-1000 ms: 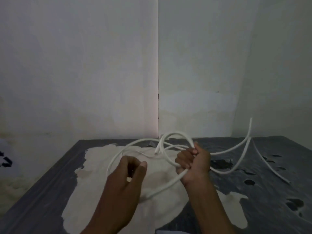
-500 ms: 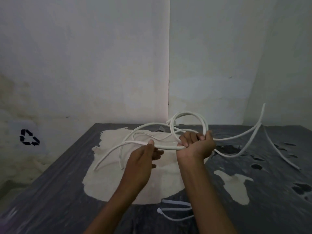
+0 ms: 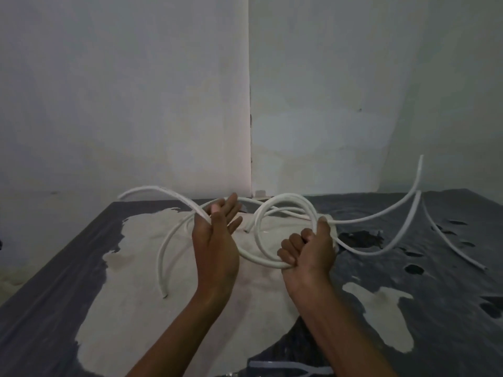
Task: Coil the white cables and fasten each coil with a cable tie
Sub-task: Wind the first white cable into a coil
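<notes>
Stiff white cables (image 3: 275, 261) lie tangled over the table in the head view. My right hand (image 3: 309, 250) grips a small coil of loops (image 3: 285, 198) in its fist, thumb up. To its left my left hand (image 3: 217, 238) is raised palm towards me. It pinches one strand (image 3: 163, 190) between thumb and forefinger, with the other fingers spread. That strand arcs up and away to the left. Two loose ends (image 3: 164, 293) hang down onto the table below my left hand. White cable ties (image 3: 285, 366) lie at the near edge.
The table (image 3: 54, 281) has a dark cover worn through to large pale patches. More cable ends stick out to the right, one up in the air (image 3: 420, 170), one on the table (image 3: 462, 257). Bare walls meet in a corner right behind.
My left hand has risen and turned palm-up, lifting a strand up and to the left. My right hand keeps its grip on the coil, which has dropped lower.
</notes>
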The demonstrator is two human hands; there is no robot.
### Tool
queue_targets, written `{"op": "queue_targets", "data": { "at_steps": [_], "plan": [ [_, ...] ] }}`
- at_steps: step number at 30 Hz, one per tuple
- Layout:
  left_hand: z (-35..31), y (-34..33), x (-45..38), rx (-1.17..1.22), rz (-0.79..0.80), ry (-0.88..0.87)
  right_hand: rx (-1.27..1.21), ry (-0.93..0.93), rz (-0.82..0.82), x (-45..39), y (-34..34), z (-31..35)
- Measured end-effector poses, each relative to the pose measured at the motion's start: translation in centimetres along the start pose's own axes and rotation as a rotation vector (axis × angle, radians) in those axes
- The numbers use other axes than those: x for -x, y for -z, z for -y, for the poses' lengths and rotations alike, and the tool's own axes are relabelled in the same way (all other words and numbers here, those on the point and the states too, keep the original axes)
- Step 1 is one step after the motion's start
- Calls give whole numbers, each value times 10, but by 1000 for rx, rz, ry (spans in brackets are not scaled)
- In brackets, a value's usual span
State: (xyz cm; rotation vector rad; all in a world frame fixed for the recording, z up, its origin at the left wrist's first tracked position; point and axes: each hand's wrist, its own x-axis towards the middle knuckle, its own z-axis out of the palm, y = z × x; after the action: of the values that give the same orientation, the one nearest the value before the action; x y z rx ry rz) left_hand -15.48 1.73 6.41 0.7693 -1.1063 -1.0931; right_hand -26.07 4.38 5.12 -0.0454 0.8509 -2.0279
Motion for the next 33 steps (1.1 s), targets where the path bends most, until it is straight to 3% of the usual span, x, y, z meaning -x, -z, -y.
{"op": "queue_targets", "data": {
  "at_steps": [4,7,11,14,23,28,33],
  "plan": [
    [-2,-8,-17,-41,262,-78,65,79,-59,-3,0,-1],
    [-2,-17,-31,-223,450,-118,131,183,-76,-3,3,9],
    [11,-17,-42,-493,496,-187,274,255,-42,-7,8,14],
    [18,-13,-41,-453,534,-154,347,187,33,-9,9,8],
    [39,30,-1,-415,246,-170,861,126,259,9,17,-17],
    [34,42,6,-391,198,-205,979,396,495,18,17,-21],
    [36,48,12,-270,157,-96,1121,715,565,25,21,-27]
  ]
}}
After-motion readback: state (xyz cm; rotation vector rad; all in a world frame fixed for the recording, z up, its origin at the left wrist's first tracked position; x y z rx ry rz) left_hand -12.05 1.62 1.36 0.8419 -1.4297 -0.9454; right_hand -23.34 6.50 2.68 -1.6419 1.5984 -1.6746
